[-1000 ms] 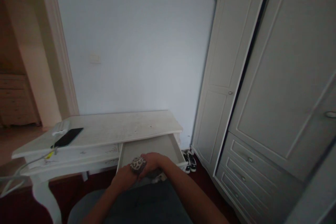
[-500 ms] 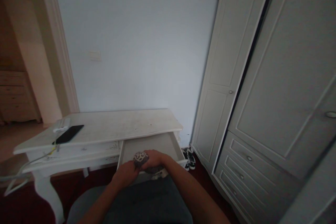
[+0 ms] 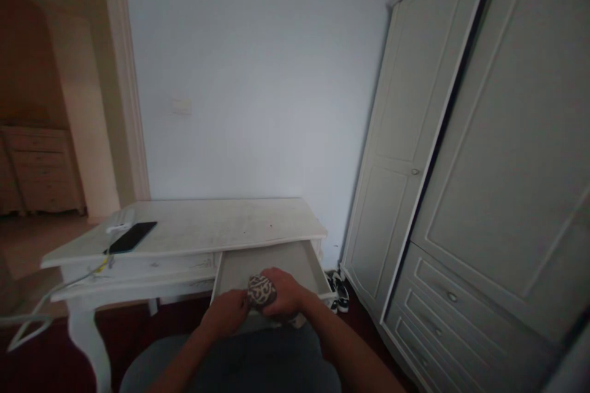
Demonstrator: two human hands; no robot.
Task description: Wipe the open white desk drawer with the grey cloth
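A bundle of brown-and-white patterned cloth (image 3: 261,290) is held between my hands, above the front part of a pulled-out drawer (image 3: 297,258). My right hand (image 3: 284,292) wraps around the bundle from the right, its fingers closed. From the left, my left hand (image 3: 227,314) pinches the bundle's edge, and its fingertips are partly hidden. Some darker cloth shows below my right hand, mostly covered by it. The inside of the drawer that I can see is pale and bare; its front is partly hidden by my hands and forearms.
The drawer belongs to a white desk (image 3: 221,221). A dark phone (image 3: 133,237) lies on the desktop's left, near a white cable (image 3: 50,301). Black-and-white shoes (image 3: 341,295) stand beside a white wardrobe (image 3: 387,196) at right. A grey-clad lap (image 3: 244,362) is below my hands.
The view has shifted slightly, so the desk sits lower and further right. My right hand has turned the cloth bundle, showing more of its pattern, and my left hand grips nearer its edge.
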